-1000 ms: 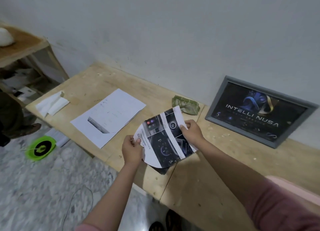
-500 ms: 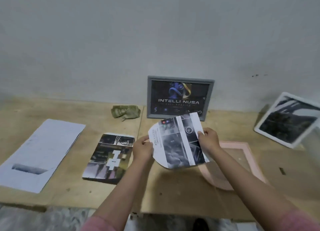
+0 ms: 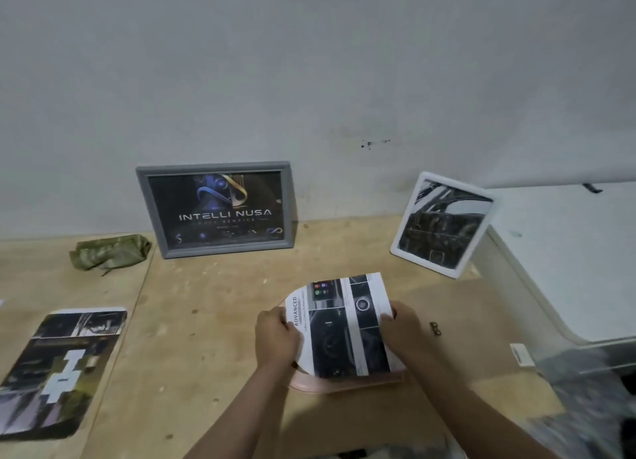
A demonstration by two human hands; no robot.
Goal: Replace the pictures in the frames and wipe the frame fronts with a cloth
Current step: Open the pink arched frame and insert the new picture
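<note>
A pale grey wall rises behind a plywood tabletop (image 3: 213,321) made of boards with a seam running front to back. Near the front edge, right of the seam, the left hand (image 3: 277,338) and right hand (image 3: 401,327) hold a printed picture (image 3: 344,327) between them. The left hand's fingers curl round its rounded left edge, beside the word "ADVANCED"; the right hand pinches its right edge, thumb on top. The sheet, with dark panels and white bands, sits tilted over a pink frame (image 3: 344,384) that lies flat on the tabletop; only the frame's near rim shows below the paper and the hands. Whether the picture touches the frame cannot be told.

Just right of the right hand a small dark clip-like piece (image 3: 436,329) lies on the wood. At the back edge, behind the hands, a grey frame (image 3: 215,210) leans upright against the wall, showing a dark poster that reads "INTELLI NUSA". Left of it, across the seam, a crumpled green cloth (image 3: 110,252) rests near the back edge. Toward the back right corner a white frame (image 3: 442,224) with a dark picture stands tilted, propped against a white cabinet (image 3: 564,259) at the right edge. Toward the front left a loose dark print (image 3: 58,369) with rounded corners lies flat.
</note>
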